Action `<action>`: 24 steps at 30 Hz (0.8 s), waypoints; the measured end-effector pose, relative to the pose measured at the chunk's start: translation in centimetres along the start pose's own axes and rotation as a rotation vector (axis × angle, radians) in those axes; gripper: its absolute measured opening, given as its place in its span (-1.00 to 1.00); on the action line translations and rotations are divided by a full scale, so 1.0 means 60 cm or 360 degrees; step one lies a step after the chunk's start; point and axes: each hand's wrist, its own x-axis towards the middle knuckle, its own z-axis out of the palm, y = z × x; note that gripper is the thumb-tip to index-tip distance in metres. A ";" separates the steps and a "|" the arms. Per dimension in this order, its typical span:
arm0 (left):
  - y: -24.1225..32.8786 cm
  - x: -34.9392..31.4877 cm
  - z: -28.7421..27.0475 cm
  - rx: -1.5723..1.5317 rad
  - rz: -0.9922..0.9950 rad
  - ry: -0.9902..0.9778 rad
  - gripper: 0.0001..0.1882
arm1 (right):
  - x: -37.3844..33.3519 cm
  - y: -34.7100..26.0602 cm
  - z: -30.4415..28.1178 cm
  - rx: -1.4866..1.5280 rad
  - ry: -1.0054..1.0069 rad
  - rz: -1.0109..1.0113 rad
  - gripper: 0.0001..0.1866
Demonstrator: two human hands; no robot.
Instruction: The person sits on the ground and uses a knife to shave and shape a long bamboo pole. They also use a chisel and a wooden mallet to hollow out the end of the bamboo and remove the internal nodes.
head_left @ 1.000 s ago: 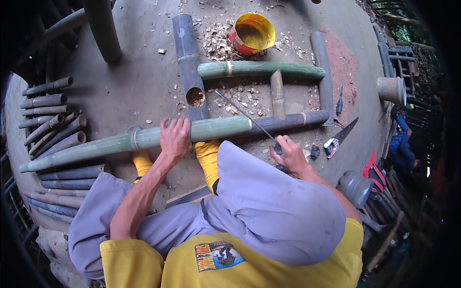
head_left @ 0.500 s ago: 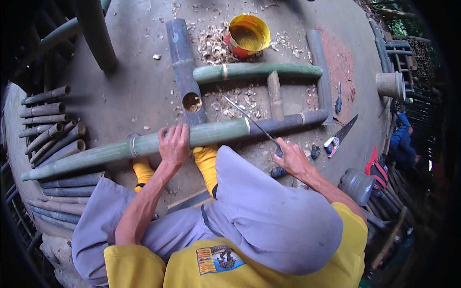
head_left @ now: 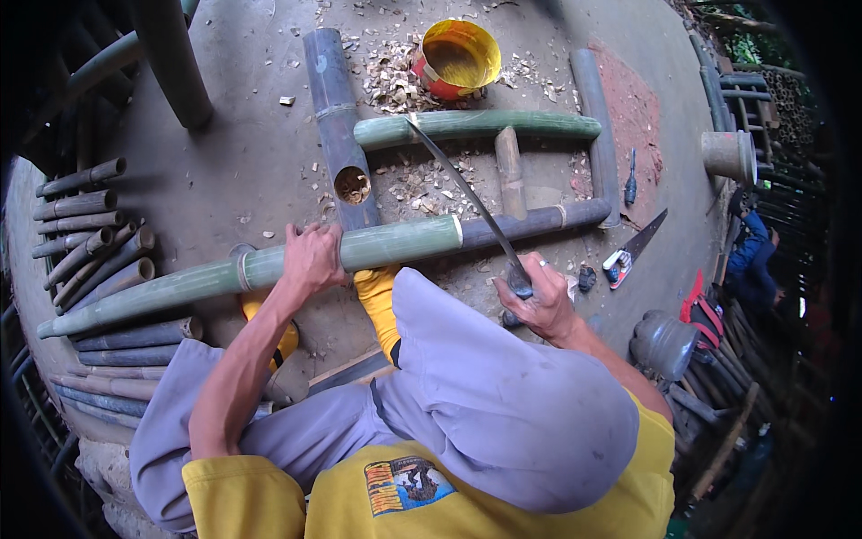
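Observation:
A long green bamboo pole (head_left: 189, 286) slants across in front of me, its pale cut end at the right. My left hand (head_left: 312, 256) is wrapped over it from above. In my right hand (head_left: 541, 296) is the dark handle of a long, narrow-bladed knife (head_left: 464, 191), closed in my fingers. Its blade points up and away to the left, past the pole's cut end. Underneath the pole runs a dark bamboo tube with a round hole (head_left: 352, 185) near the pole. A dark bamboo rail (head_left: 530, 222) lies just beyond the cut end.
A green crosspiece (head_left: 489, 124) and a short upright (head_left: 509, 171) belong to the bamboo frame. Behind it stands a yellow-red bucket (head_left: 456, 61) among wood chips. A handsaw (head_left: 637, 247) and a chisel-like tool (head_left: 631, 178) lie right. Cut bamboo tubes (head_left: 85, 205) are stacked left.
My right hand has drawn slightly up, turning the knife so its blade shows broader and reaches farther toward the crosspiece. My left hand has shifted a little left along with the pole.

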 end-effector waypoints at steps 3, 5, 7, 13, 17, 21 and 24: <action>0.003 0.001 0.024 0.0013 0.0061 0.0202 -0.44 | -0.039 0.067 0.020 -0.0197 -0.0264 0.0206 -0.71; 0.006 -0.003 0.040 0.0048 0.0067 0.0311 -0.44 | -0.023 0.078 0.011 -0.0350 -0.0729 0.0600 -0.70; 0.003 -0.007 0.050 0.0075 0.0065 0.0426 -0.44 | -0.014 0.037 -0.001 -0.0298 -0.0651 0.0617 -0.67; 0.009 -0.009 0.051 0.0094 0.0084 0.0567 -0.46 | -0.031 0.039 0.020 -0.0094 -0.0241 0.0203 -0.65; 0.008 -0.006 0.062 0.0147 0.0080 0.0678 -0.49 | -0.014 0.047 0.008 -0.0287 -0.0740 0.0629 -0.67; 0.008 -0.010 0.066 0.0151 0.0091 0.0763 -0.47 | 0.003 -0.009 -0.002 -0.0071 -0.0109 0.0107 -0.71; 0.014 -0.008 0.060 0.0158 0.0130 0.0740 -0.46 | -0.053 0.059 0.031 -0.0243 -0.0215 0.0125 -0.68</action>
